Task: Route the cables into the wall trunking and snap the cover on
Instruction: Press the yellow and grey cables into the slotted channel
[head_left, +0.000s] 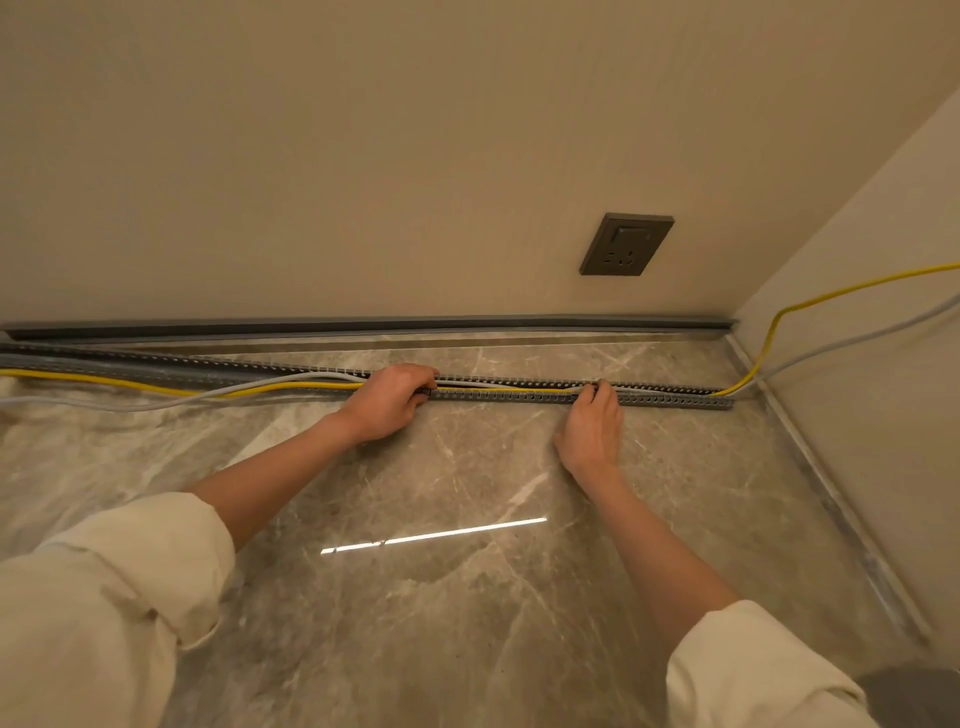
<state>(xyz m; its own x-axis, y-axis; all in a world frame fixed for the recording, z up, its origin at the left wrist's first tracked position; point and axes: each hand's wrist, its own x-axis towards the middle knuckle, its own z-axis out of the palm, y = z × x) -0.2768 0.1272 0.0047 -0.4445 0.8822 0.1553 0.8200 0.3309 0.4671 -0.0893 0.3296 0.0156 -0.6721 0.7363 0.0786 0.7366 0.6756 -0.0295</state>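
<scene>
A long grey slotted trunking (519, 397) lies on the marble floor, a little in front of the wall. A yellow cable (291, 387) and a grey cable (249, 391) run along it; between my hands both lie inside the channel, and to the left they still lie outside it on the floor. My left hand (392, 400) grips the trunking's near wall with its fingers curled over the cables. My right hand (595, 421) pinches the cables at the trunking's top edge. A grey strip (363, 327), possibly the cover, lies along the foot of the wall.
A dark wall socket (627, 244) sits above the trunking at the right. Both cables leave the trunking's right end (727, 401) and climb the side wall (883, 312) in the corner. A second slotted length (130, 364) lies at the left.
</scene>
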